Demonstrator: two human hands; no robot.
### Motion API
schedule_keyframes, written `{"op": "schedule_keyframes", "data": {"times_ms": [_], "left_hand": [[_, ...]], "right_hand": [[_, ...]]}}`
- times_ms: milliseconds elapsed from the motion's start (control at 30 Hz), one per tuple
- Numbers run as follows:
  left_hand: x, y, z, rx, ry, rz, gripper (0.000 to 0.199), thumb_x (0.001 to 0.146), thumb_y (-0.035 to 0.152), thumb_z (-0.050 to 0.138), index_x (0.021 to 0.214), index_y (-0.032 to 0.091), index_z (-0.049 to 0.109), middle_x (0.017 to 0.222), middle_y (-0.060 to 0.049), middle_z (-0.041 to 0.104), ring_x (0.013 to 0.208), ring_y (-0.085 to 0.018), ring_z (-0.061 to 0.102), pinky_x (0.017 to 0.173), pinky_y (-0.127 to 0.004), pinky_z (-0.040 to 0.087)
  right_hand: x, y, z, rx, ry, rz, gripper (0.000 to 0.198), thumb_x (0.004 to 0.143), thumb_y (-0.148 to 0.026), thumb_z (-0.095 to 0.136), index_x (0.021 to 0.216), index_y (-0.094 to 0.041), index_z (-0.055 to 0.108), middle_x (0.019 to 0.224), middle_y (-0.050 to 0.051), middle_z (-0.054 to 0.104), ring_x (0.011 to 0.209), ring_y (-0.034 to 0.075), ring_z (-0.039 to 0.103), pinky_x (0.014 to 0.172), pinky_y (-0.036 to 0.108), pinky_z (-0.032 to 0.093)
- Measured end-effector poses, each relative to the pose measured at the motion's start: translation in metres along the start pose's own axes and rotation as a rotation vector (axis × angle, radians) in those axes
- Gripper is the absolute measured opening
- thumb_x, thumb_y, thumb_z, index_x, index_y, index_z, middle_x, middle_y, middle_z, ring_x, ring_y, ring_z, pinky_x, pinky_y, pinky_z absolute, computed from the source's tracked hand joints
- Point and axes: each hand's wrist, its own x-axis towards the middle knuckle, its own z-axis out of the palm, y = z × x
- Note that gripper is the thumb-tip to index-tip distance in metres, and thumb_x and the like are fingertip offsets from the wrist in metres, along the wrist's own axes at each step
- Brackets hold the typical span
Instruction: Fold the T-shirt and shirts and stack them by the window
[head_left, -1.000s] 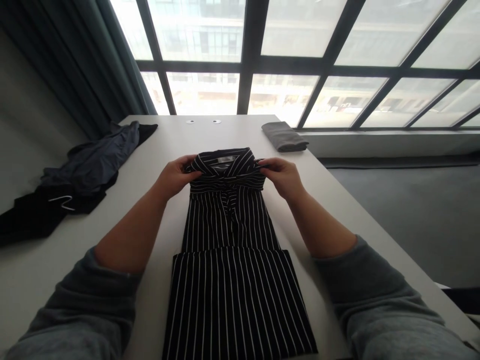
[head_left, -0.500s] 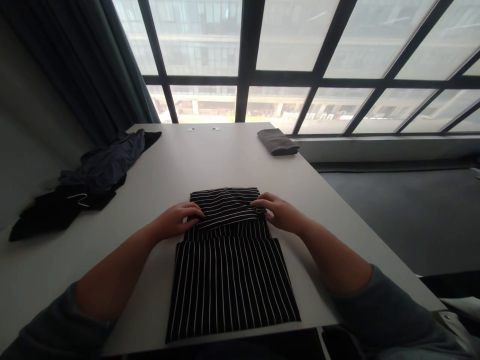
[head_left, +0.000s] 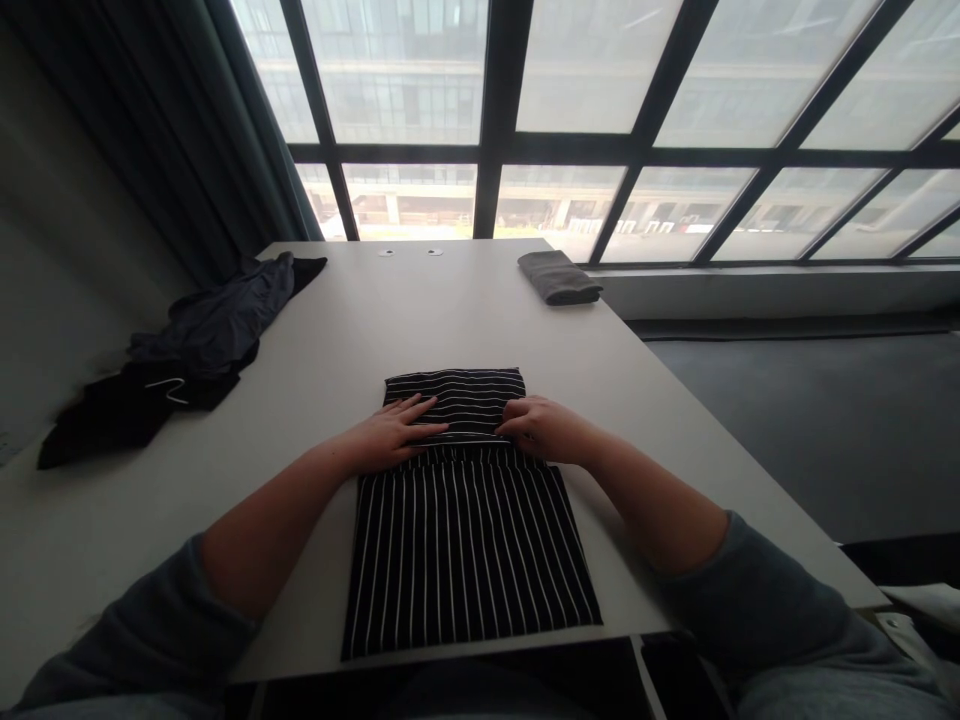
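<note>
A black garment with white stripes [head_left: 472,560] lies folded on the table in front of me. Its lower panel has lengthwise stripes, while the stripes on the upper folded part run crosswise. Spread flat on the left side of that upper part is my left hand [head_left: 390,432], fingers apart and pressing on the fabric. At the opposite edge, my right hand [head_left: 549,428] has its fingers curled together on the cloth, pinching the fold; the fingertips are partly hidden.
The white table [head_left: 420,310] runs back to a large window. A folded grey cloth [head_left: 559,278] sits at its far right edge. Crumpled dark clothes [head_left: 217,320] lie along the left side, with a white hanger hook [head_left: 169,388] showing among them.
The upper flap now lies straighter and lower, nearly meeting the lower panel. My left hand moved right and flattened onto the fabric; my right fingers curled in at the edge.
</note>
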Motion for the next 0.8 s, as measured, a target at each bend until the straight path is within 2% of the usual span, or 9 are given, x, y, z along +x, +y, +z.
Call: {"op": "schedule_keyframes", "data": {"times_ms": [100,233,300,367,500,600,667,733,800], "left_hand": [[-0.004,0.0,-0.01,-0.054,0.021,0.064,0.053,0.102,0.059,0.058,0.153,0.046,0.054,0.175,0.003,0.025,0.161,-0.035,0.025,0.13,-0.054,0.023],[0.017,0.007,-0.01,-0.058,0.32,-0.041,0.053,0.108,0.058,0.039,0.149,0.034,0.063,0.168,-0.004,0.044,0.155,-0.032,0.039,0.128,-0.053,0.028],[0.034,0.008,-0.002,-0.021,0.372,-0.18,0.057,0.108,0.058,0.037,0.157,0.034,0.054,0.17,-0.004,0.039,0.159,-0.035,0.031,0.129,-0.057,0.024],[0.049,0.004,0.009,0.001,0.314,-0.284,0.06,0.107,0.059,0.041,0.162,0.035,0.045,0.174,-0.004,0.032,0.162,-0.038,0.022,0.13,-0.059,0.02],[0.052,-0.004,0.014,-0.008,0.228,-0.329,0.063,0.107,0.055,0.042,0.164,0.031,0.042,0.175,-0.007,0.027,0.163,-0.038,0.017,0.131,-0.059,0.015],[0.021,0.008,-0.001,-0.04,0.302,-0.271,0.061,0.106,0.053,0.043,0.16,0.026,0.049,0.174,-0.011,0.031,0.162,-0.039,0.02,0.13,-0.062,0.016],[-0.018,0.029,-0.009,-0.07,0.386,-0.158,0.059,0.104,0.055,0.048,0.155,0.026,0.055,0.17,-0.012,0.037,0.158,-0.038,0.03,0.128,-0.061,0.026],[-0.065,0.056,-0.007,-0.123,0.36,-0.005,0.051,0.099,0.054,0.061,0.144,0.03,0.063,0.159,-0.011,0.053,0.145,-0.034,0.05,0.119,-0.054,0.043],[-0.113,0.081,0.007,-0.118,0.291,0.092,0.04,0.09,0.048,0.075,0.127,0.035,0.072,0.142,-0.008,0.065,0.13,-0.032,0.06,0.109,-0.049,0.052]], "right_hand": [[0.003,-0.003,-0.005,0.025,0.053,0.027,0.044,0.084,0.0,0.054,0.108,-0.023,0.083,0.11,0.008,0.073,0.099,0.022,0.07,0.099,0.041,0.056],[0.019,-0.004,0.008,0.062,0.296,0.233,0.043,0.097,-0.017,0.053,0.136,-0.021,0.072,0.146,0.013,0.062,0.137,0.029,0.058,0.12,0.049,0.046],[0.027,-0.002,0.023,0.041,0.232,0.35,0.054,0.102,-0.034,0.057,0.154,-0.019,0.057,0.163,0.016,0.045,0.154,0.034,0.04,0.128,0.055,0.033],[0.032,0.002,0.039,0.023,0.071,0.421,0.068,0.103,-0.046,0.059,0.163,-0.017,0.045,0.172,0.017,0.03,0.161,0.037,0.026,0.131,0.059,0.023],[0.032,0.013,0.05,0.025,-0.071,0.415,0.07,0.106,-0.051,0.052,0.167,-0.02,0.037,0.175,0.014,0.019,0.163,0.035,0.017,0.133,0.059,0.016],[0.022,0.007,0.033,0.043,0.028,0.391,0.069,0.105,-0.046,0.056,0.166,-0.019,0.039,0.175,0.015,0.019,0.164,0.036,0.013,0.133,0.06,0.018],[0.004,-0.012,0.013,0.067,0.134,0.335,0.065,0.104,-0.041,0.059,0.163,-0.02,0.044,0.173,0.015,0.027,0.163,0.036,0.016,0.132,0.061,0.021],[-0.023,-0.042,-0.006,0.125,0.178,0.228,0.059,0.103,-0.04,0.063,0.158,-0.025,0.052,0.167,0.013,0.041,0.16,0.034,0.029,0.13,0.059,0.029],[-0.058,-0.079,-0.017,0.215,0.091,0.109,0.054,0.1,-0.04,0.067,0.153,-0.031,0.057,0.156,0.01,0.055,0.149,0.03,0.048,0.125,0.056,0.041]]}}
